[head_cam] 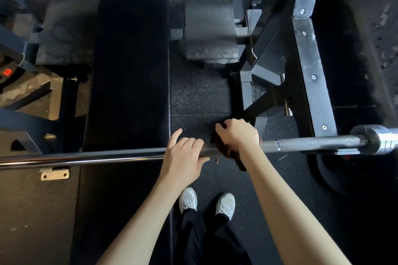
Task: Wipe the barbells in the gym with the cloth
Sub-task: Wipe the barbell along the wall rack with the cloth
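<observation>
A steel barbell [312, 143] runs across the view from left to right, resting on a rack, with a chrome sleeve and a dark plate at its right end. My right hand [239, 133] grips a dark brown cloth [221, 149] wrapped round the bar near its middle. A tail of the cloth hangs below my wrist. Just to the left, my left hand [185, 153] lies on the bar, its fingers over the top and its thumb under the bar.
A black padded bench [129, 71] lies under the bar, pointing away from me. Grey steel rack uprights [310, 60] stand at the right. A black weight plate [353, 174] hangs at the bar's right end. My white shoes [206, 202] stand on speckled rubber floor.
</observation>
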Demonstrator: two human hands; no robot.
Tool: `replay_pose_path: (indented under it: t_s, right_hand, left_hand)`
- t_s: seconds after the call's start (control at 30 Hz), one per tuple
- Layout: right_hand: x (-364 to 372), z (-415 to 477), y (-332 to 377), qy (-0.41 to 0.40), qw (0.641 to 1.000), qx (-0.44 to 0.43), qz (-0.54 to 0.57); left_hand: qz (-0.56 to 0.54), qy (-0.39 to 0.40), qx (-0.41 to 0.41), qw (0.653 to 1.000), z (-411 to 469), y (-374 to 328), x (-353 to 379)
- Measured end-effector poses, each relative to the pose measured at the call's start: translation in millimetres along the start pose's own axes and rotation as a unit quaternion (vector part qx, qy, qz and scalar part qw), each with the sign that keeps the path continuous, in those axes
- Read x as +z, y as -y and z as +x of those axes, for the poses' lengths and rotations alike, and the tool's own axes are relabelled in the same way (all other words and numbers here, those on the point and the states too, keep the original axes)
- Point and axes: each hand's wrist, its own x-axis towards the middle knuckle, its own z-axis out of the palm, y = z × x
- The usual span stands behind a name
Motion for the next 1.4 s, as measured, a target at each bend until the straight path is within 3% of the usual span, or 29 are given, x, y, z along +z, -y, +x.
replay_pose_path:
  t_s: [0.1,0.17,0.27,0.3,0.37,0.43,0.47,0.5,0.53,0.63,0.73,0.77,0.83,0.93,1.1,1.2,1.27,1.4]
  right_hand:
    - [29.8,-41.8,-24.2,-0.207,0.967,-0.149,-0.029]
    - [44.1,-57.0,-37.6,-0.281,0.935,-0.215,-0.010]
    - [43.3,-43.0,-27.6,-0.330,0.930,-0.153,-0.056]
    - [35.8,-34.8,-17.8,-0.301,0.944,-0.117,-0.067]
    - [10.4,-18.1,-0.7,-0.160,0.985,-0.037,-0.045]
    - [-3.3,0.3,0.7,-0.034,0.999,0.017,-0.017]
    - [-4.0,-0.1,-0.4,-0.013,1.000,0.018,-0.006]
    - [-0.3,-6.8,-4.5,-0.036,0.999,-0.008,-0.007]
    - [8.1,-20.3,-10.1,-0.109,0.992,-0.050,-0.023]
    - [42.1,-60.7,-34.8,-0.264,0.947,-0.181,-0.001]
    - [39.4,-48.3,-30.4,-0.327,0.932,-0.154,-0.028]
    - [33.0,-39.5,-22.6,-0.309,0.941,-0.127,-0.054]
    - [9.9,-22.8,-7.7,-0.196,0.977,-0.057,-0.057]
    - [-16.6,-7.0,-17.3,-0.107,0.993,0.006,0.055]
    - [-31.5,-37.8,-45.6,-0.299,0.933,-0.082,0.181]
    - [-37.1,-51.0,-40.1,-0.363,0.889,-0.151,0.233]
    - [-26.4,-55.7,-36.0,-0.346,0.885,-0.194,0.243]
    - [20.1,-77.8,-52.5,-0.226,0.938,-0.234,0.119]
  left_hand:
    - [-0.013,-0.005,-0.003,1.000,-1.1,1.2,2.3]
    - [-0.013,-0.008,-0.006,1.000,-0.6,0.9,3.0]
    - [-0.013,-0.012,-0.008,1.000,-2.3,0.2,4.6]
    - [-0.013,-0.015,-0.007,1.000,-2.1,0.8,4.8]
    - [-0.010,-0.006,-0.002,1.000,-0.4,3.0,3.7]
    - [-0.008,0.003,0.002,1.000,0.4,3.1,1.6]
    - [-0.009,0.003,0.003,1.000,0.6,2.6,1.0]
    - [-0.013,0.004,0.003,1.000,0.6,2.5,0.6]
    - [-0.017,0.005,0.001,1.000,-0.3,2.6,0.7]
    - [-0.017,0.002,-0.004,1.000,-2.2,1.9,2.7]
    - [-0.012,-0.001,-0.005,1.000,-2.8,1.5,2.3]
    - [-0.010,0.000,-0.003,1.000,-1.9,2.0,2.0]
    - [-0.002,0.008,0.000,1.000,0.7,3.8,0.2]
    - [-0.006,0.015,0.001,1.000,0.7,2.1,-1.5]
    - [-0.015,0.000,0.001,1.000,-2.6,2.2,0.0]
    - [-0.009,0.004,0.002,1.000,-1.6,1.6,-1.5]
    - [-0.010,0.007,0.000,1.000,-1.6,1.3,-2.1]
    - [-0.029,0.031,-0.021,0.999,-1.1,-0.5,-4.2]
